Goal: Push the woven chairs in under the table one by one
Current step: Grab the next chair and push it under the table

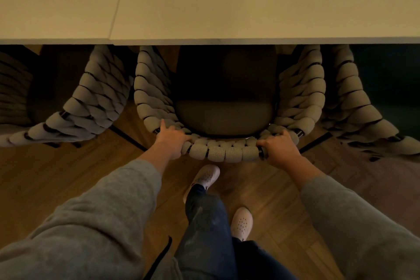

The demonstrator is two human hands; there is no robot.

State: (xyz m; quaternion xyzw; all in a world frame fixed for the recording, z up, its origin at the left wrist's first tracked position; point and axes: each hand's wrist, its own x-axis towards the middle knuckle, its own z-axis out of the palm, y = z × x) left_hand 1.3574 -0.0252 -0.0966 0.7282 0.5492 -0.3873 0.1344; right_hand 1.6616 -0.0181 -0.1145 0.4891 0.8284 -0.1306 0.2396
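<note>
Hands hold the curved back of the middle woven chair (227, 153), one at each end of its top rail. The left hand (170, 141) lies over the left end of the rail with its fingers curled down onto the thick woven loops and one finger stretched out along the rim. The right hand (279, 150) wraps the right end, fingers closed round the dark tube where the weave stops. This chair stands straight ahead of the person, its front part hidden beneath the edge of the pale table (204, 7), while its dark seat cushion (223, 113) and backrest show on the near side of that edge. A second woven chair (91, 102) stands just beside it on the left, and a third woven chair (354, 107) on the right; both also reach under the tabletop, their backs pointing out over the wooden floor (68, 166). Grey sleeves (102, 211) cover both forearms. Below the chair back, two light shoes (205, 176) stand on the boards, one ahead of the other, with dark trousers (204, 223) above them.
</note>
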